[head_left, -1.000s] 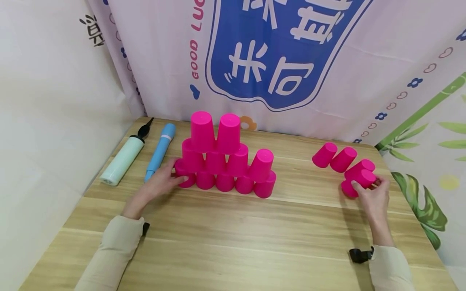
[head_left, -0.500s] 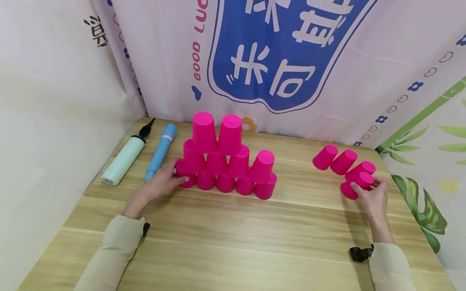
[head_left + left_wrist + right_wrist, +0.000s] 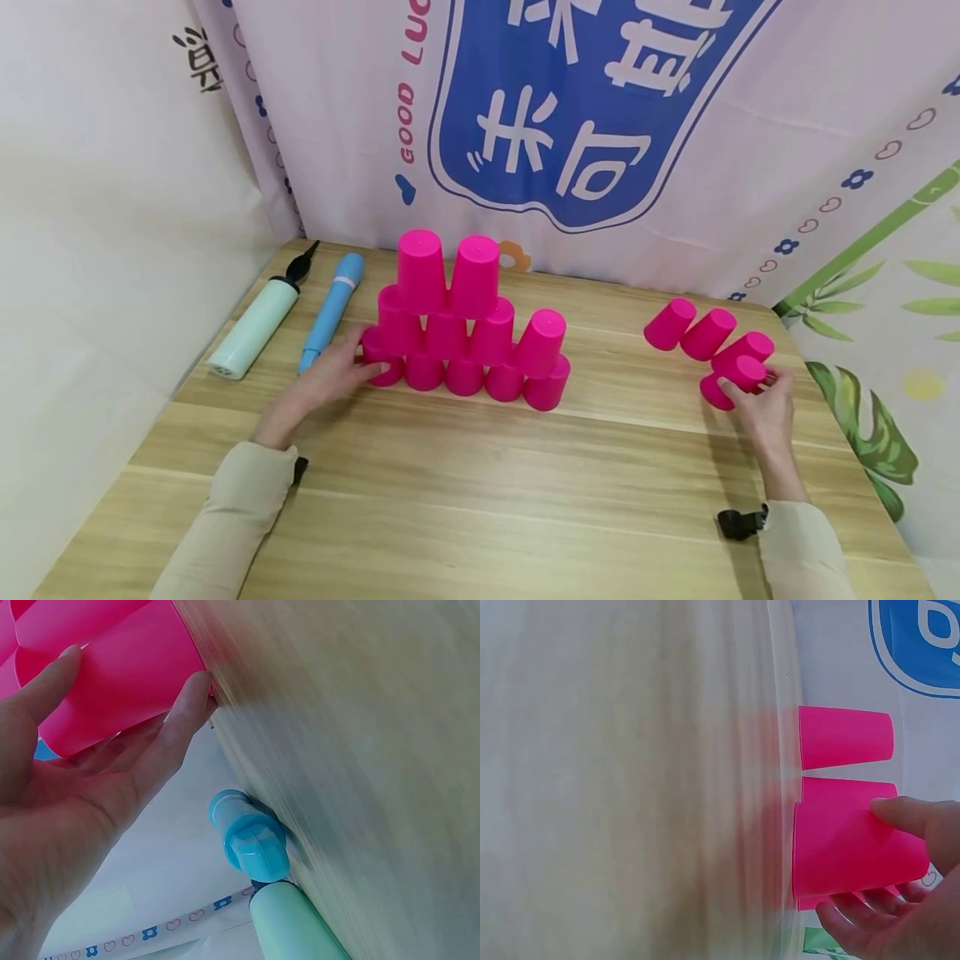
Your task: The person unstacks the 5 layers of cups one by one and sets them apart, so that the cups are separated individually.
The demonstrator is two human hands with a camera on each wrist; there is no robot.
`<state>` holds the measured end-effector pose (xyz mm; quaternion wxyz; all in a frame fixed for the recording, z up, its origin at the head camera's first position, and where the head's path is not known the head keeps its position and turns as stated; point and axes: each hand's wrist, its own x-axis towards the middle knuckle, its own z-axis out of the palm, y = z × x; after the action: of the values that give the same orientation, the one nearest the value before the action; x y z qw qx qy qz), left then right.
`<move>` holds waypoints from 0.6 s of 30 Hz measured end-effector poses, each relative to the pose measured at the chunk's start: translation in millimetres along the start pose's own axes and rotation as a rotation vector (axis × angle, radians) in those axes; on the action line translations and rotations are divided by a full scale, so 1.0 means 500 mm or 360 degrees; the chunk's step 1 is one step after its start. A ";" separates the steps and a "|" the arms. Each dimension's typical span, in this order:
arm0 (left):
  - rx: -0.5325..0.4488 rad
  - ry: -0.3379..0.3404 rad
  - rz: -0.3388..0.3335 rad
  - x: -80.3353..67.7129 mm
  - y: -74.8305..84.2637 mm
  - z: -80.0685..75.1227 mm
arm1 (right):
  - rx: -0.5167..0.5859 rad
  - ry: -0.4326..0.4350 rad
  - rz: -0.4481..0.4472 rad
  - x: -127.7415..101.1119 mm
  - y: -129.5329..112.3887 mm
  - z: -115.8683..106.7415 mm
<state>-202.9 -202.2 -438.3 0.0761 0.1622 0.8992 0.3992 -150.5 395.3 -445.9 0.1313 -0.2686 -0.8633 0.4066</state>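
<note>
Upside-down pink cups stand in a stepped stack [image 3: 465,377] left of the table's middle: a bottom row, a second row on it, and two upper cups [image 3: 422,275] on top at the left. My left hand [image 3: 337,371] holds the leftmost bottom cup [image 3: 135,682], thumb on its near side and fingers reaching round the far side. Over at the right, my right hand [image 3: 767,408] grips another upside-down pink cup [image 3: 855,847] between thumb and fingers. Its rim sits right at the table top. Three more pink cups stand behind it, including the leftmost one [image 3: 670,325].
A mint-green hand pump [image 3: 255,329] with a black nozzle lies at the table's left edge. Beside it is a light blue tube-shaped object [image 3: 332,312]. A printed cloth [image 3: 330,150] hangs behind the wooden table [image 3: 487,500].
My right hand and the cup it grips have shifted slightly left and toward me. The left hand stays on the leftmost bottom cup, and the stack stands unchanged.
</note>
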 end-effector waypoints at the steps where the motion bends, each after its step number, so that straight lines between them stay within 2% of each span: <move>1: 0.0003 0.0003 0.0001 0.000 0.000 0.000 | 0.0013 -0.0007 -0.0004 -0.002 0.000 0.000; 4: 0.0004 -0.0001 0.0016 -0.001 0.001 0.001 | 0.0037 0.0032 -0.0052 -0.014 -0.005 -0.003; 6: 0.0002 -0.0007 0.0021 -0.001 0.000 0.002 | 0.0052 0.0103 -0.0131 -0.029 -0.014 -0.006; 12: -0.0006 -0.0001 0.0019 0.001 -0.001 0.000 | 0.0109 0.0444 -0.0526 -0.090 -0.086 0.004; 15: -0.0007 -0.0006 0.0025 0.001 0.000 -0.002 | 0.0171 0.0460 -0.0671 -0.117 -0.133 0.016; 18: -0.0012 -0.0018 0.0023 0.001 0.001 -0.001 | 0.0257 0.0398 -0.0781 -0.138 -0.174 0.032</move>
<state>-203.3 -202.2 -437.6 0.0789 0.1707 0.8960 0.4023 -132.3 299.9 -389.4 0.3523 -0.0885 -0.8445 0.3937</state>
